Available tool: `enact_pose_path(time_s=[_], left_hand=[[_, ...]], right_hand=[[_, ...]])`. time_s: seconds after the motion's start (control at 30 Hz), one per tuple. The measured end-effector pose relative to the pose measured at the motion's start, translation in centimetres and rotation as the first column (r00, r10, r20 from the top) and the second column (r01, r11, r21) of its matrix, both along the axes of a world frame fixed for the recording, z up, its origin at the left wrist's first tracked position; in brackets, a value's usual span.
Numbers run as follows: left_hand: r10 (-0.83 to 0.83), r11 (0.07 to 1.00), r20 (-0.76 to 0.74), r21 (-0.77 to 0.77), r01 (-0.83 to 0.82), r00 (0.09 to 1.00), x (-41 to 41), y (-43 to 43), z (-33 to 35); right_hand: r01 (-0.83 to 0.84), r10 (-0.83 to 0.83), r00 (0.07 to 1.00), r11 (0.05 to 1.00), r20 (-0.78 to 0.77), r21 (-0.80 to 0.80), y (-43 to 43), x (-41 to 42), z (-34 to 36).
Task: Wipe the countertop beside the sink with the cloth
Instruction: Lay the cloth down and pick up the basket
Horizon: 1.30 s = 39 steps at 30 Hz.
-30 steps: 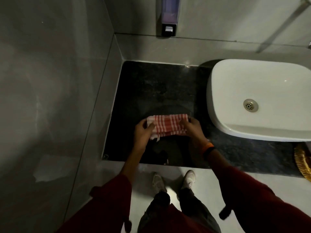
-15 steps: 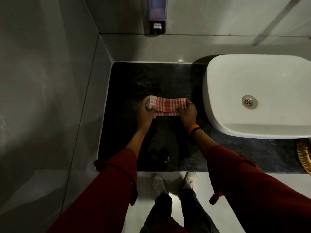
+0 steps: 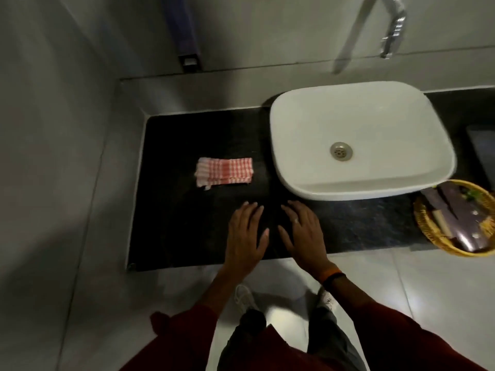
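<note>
1. Nearest the camera, two dark red sleeves [image 3: 417, 341] reach forward over the pale floor [image 3: 428, 277], with dark trousers and light shoes below them.
2. An orange and black band [image 3: 330, 275] sits on the right wrist.
3. The left hand [image 3: 247, 236] and right hand [image 3: 304, 234] lie side by side, palms down, over the front part of the black bench [image 3: 171, 223]. Both are flat with fingers spread, and neither grips anything. Whether the palms touch the bench cannot be told.
4. A ring shows on one finger of the right hand.
5. The red and white checked cloth [image 3: 224, 172] lies folded flat on the bench, to the left of the white sink [image 3: 359, 140] and apart from it. It lies beyond the hands, free of both.
6. The sink stands on the bench, its metal drain [image 3: 341, 151] near the middle of the basin.
7. To the right of the sink, at the front, a yellow woven basket [image 3: 428, 231] holds dark packets.
8. Beyond the sink, a chrome tap [image 3: 393, 25] juts from the grey wall.
9. To the left of the tap, a soap dispenser [image 3: 184, 36] hangs on that wall.
</note>
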<state>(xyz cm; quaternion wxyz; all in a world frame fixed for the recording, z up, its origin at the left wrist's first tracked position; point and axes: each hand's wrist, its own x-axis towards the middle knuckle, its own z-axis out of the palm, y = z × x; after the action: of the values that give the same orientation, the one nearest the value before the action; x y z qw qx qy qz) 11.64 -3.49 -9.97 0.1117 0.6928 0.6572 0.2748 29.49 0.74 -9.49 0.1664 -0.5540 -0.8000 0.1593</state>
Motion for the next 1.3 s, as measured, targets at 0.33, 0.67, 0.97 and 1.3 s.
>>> enact_pose_path(time_s=[0.33, 0.67, 0.97, 1.3], left_hand=[[-0.233, 0.970, -0.018, -0.074, 0.232, 0.972, 23.8, 3.8, 1.0], [-0.057, 0.909, 0.238, -0.390, 0.150, 0.969, 41.5, 7.3, 1.4], [0.330, 0.833, 0.446, -0.551, -0.035, 0.832, 46.5, 10.0, 2.0], [0.329, 0.809, 0.405, -0.587, -0.033, 0.853, 39.2, 5.0, 3.0]], right_hand=[[0.155, -0.162, 0.987, 0.971, 0.024, 0.180, 2.4, 24.8, 1.8], [0.452, -0.461, 0.884, 0.884, 0.071, 0.117, 7.7, 43.1, 1.6], [0.596, -0.603, 0.797, 0.779, 0.032, -0.194, 12.1, 47.8, 0.1], [0.520, -0.552, 0.801, 0.833, -0.232, -0.187, 4.0, 42.5, 1.4]])
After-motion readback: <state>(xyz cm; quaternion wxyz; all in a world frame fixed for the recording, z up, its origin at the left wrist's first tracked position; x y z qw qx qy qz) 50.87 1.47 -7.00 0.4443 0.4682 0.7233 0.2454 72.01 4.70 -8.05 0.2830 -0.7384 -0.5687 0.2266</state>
